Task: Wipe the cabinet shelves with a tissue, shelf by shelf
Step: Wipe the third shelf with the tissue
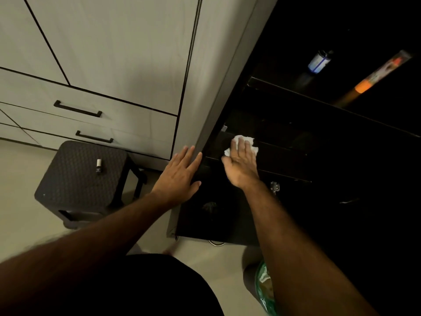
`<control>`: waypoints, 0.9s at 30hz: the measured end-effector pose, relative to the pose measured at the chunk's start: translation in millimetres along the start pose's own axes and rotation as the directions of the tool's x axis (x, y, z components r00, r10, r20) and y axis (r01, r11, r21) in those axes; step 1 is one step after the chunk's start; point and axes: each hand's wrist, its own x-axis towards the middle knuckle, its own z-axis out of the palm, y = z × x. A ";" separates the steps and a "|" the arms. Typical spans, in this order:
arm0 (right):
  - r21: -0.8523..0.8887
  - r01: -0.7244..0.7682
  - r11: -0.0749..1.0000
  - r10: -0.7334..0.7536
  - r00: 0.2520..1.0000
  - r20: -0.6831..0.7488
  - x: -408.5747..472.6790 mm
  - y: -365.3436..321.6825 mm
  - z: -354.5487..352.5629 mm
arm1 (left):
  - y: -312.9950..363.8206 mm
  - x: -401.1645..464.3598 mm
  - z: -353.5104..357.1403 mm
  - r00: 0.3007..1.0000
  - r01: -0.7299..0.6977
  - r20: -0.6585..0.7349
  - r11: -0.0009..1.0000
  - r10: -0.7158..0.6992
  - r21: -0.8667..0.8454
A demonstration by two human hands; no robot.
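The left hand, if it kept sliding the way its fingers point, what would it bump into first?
Probably the cabinet's side panel: the left hand already rests flat against its edge, fingers pointing up along it. Depth is hard to judge here.

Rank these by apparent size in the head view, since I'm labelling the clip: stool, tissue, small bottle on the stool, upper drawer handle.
1. stool
2. upper drawer handle
3. tissue, partly under the right hand, so unsure
4. small bottle
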 end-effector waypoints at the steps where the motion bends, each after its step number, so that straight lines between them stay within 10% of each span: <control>1: 0.001 0.069 0.998 -0.069 0.997 0.022 -10.3 4.3 1.8 | 1.7 -0.2 2.1 1.000 0.002 0.003 1.000 -0.002 -0.012; 11: -0.037 -0.071 0.997 0.072 0.997 0.030 -5.8 32.1 -4.5 | -0.3 1.2 5.9 0.999 0.011 -0.033 1.000 -0.011 -0.028; 19: -0.108 0.255 0.961 -0.252 0.967 0.041 -27.3 6.1 7.0 | -9.9 0.8 -2.9 0.999 -0.011 -0.034 1.000 0.011 0.002; 27: -0.047 -0.089 0.995 0.091 0.994 0.059 2.4 6.8 -6.3 | -30.7 3.9 -19.4 0.999 -0.012 -0.042 1.000 0.012 -0.006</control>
